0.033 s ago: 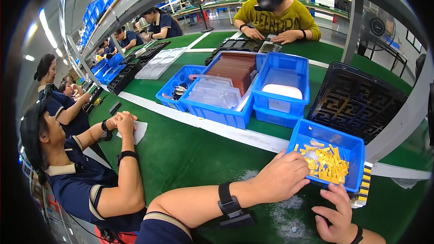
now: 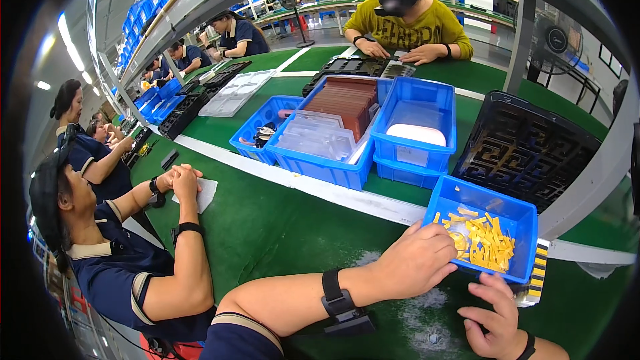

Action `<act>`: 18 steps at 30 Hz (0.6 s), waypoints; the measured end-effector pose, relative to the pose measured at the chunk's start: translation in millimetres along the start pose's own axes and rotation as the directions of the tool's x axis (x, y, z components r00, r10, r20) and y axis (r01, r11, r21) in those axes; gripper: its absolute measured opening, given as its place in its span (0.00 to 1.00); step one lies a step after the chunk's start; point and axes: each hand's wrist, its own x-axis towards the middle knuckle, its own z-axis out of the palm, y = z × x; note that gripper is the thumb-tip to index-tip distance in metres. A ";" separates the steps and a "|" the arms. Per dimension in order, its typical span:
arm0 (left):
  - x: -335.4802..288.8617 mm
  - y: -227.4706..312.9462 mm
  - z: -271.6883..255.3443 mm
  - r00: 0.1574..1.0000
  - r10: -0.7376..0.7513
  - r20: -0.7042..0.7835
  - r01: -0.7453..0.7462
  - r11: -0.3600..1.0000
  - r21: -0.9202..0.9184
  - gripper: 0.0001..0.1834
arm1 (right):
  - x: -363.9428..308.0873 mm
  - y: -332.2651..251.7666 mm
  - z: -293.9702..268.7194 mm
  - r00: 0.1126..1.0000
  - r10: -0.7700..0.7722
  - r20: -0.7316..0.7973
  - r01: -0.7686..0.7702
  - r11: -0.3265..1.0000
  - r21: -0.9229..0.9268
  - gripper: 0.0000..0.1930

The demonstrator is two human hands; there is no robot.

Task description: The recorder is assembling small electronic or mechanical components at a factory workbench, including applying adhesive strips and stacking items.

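A blue plastic bin (image 2: 523, 210) stands on the green table at the right, with many small yellow strips (image 2: 490, 243) heaped inside. Against its near left corner is my left hand (image 2: 415, 261), its fingers curled together; whatever they may hold is hidden. My right hand (image 2: 495, 323) is just below the bin's near side, fingers apart and slightly bent, with nothing seen in them. A dark strap with a black block (image 2: 347, 310) is around my left wrist, and a black band (image 2: 528, 347) circles my right wrist.
Beyond a white divider strip (image 2: 320, 187) stand blue bins with brown trays (image 2: 343, 103) and clear plastic trays (image 2: 317, 135). A black moulded tray (image 2: 527, 150) leans behind my bin. One person (image 2: 133, 247) sits close at my left; another (image 2: 413, 27) works across the table.
The fingers of my right hand have shifted slightly by the bin's near side. My left hand and the bin have not visibly moved.
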 end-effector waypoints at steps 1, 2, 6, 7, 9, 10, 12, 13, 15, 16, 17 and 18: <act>-0.2 0.1 -0.2 1.000 -0.001 0.001 0.001 1.000 0.001 0.12 | -0.4 0.7 0.3 1.000 -0.001 -0.001 0.001 1.000 0.001 0.09; 0.5 -1.4 -0.5 1.000 0.003 0.008 -0.003 1.000 0.009 0.11 | -0.1 2.7 1.5 0.999 -0.016 0.046 0.011 0.993 0.121 0.09; 2.3 0.5 -3.1 1.000 -0.023 0.009 0.023 0.999 0.037 0.11 | 0.5 6.7 6.0 0.971 -0.033 0.235 -0.078 0.892 0.446 0.08; 2.3 0.4 -2.8 1.000 -0.022 0.009 0.022 0.999 0.036 0.11 | -0.3 6.5 6.7 0.952 -0.022 0.304 -0.155 0.824 0.545 0.08; 2.5 -0.1 -3.1 0.999 -0.024 0.023 0.023 0.999 0.024 0.10 | 0.5 7.9 7.0 0.942 -0.006 0.336 -0.219 0.748 0.627 0.09; 2.5 -0.2 -3.3 0.999 -0.025 0.023 0.024 0.999 0.025 0.10 | 0.7 9.0 6.0 0.913 -0.002 0.409 -0.290 0.702 0.650 0.09; 1.6 -1.0 -4.3 1.000 -0.017 0.023 0.017 0.999 0.029 0.10 | 1.8 10.0 5.2 0.878 -0.005 0.479 -0.360 0.652 0.667 0.09; 0.7 -1.5 -4.5 1.000 -0.019 0.023 0.018 0.999 0.030 0.10 | 2.2 10.0 4.8 0.848 0.054 0.528 -0.453 0.592 0.667 0.09; 0.9 -2.8 -3.4 1.000 -0.012 0.025 0.012 0.999 0.033 0.11 | 2.2 11.0 3.4 0.809 0.108 0.577 -0.539 0.527 0.657 0.09; 1.0 -3.2 -3.0 1.000 -0.013 0.024 0.013 0.999 0.033 0.11 | 1.7 11.5 3.3 0.795 0.141 0.591 -0.564 0.530 0.633 0.09; 1.2 -3.5 -2.8 1.000 -0.014 0.024 0.013 1.000 0.028 0.11 | 1.1 11.7 3.3 0.779 0.174 0.602 -0.589 0.531 0.609 0.09; 1.2 -4.0 -2.6 1.000 -0.014 0.024 0.014 1.000 0.024 0.11 | 0.3 12.4 4.2 0.779 0.175 0.602 -0.590 0.530 0.609 0.09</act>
